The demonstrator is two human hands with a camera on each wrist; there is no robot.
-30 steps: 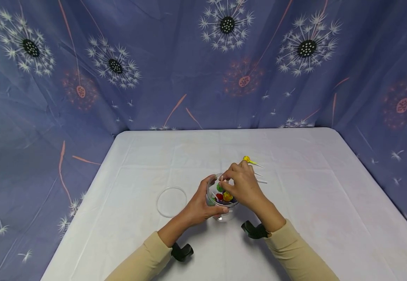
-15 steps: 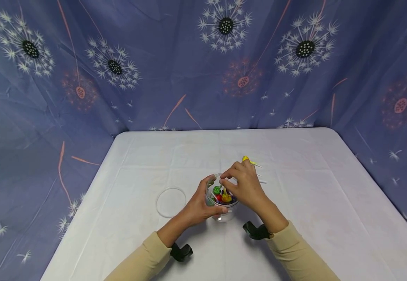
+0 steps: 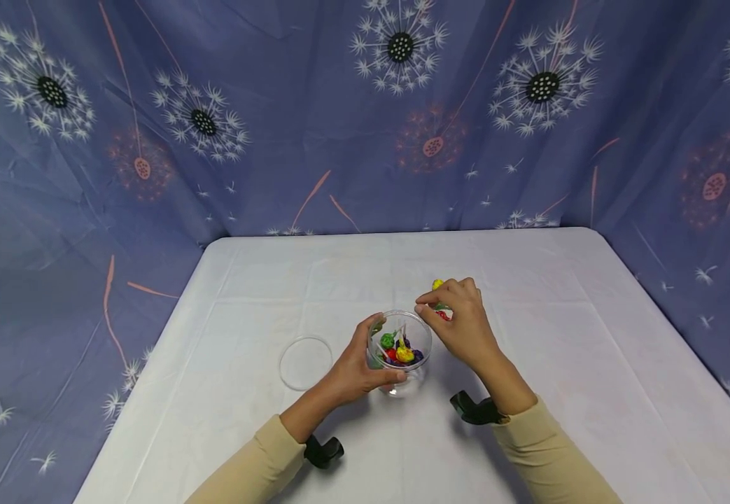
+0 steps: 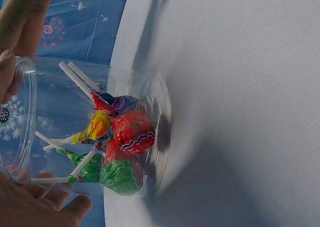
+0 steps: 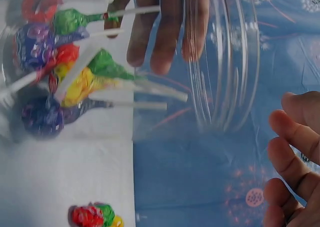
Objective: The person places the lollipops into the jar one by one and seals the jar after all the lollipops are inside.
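Clear jar (image 4: 60, 107) of lollipops (image 4: 134, 132), clasped within left grip (image 3: 355, 367), right grip (image 3: 464, 320) relaxed just beside it

A blue dandelion-print curtain (image 3: 314, 126) hangs behind and beside a white-covered table (image 3: 566, 336)

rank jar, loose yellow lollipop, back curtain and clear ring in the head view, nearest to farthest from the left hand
From the left hand:
1. Jar, in its grip
2. Clear ring, on the table to its left
3. Yellow lollipop, beyond the jar, rightward
4. Curtain, behind the table
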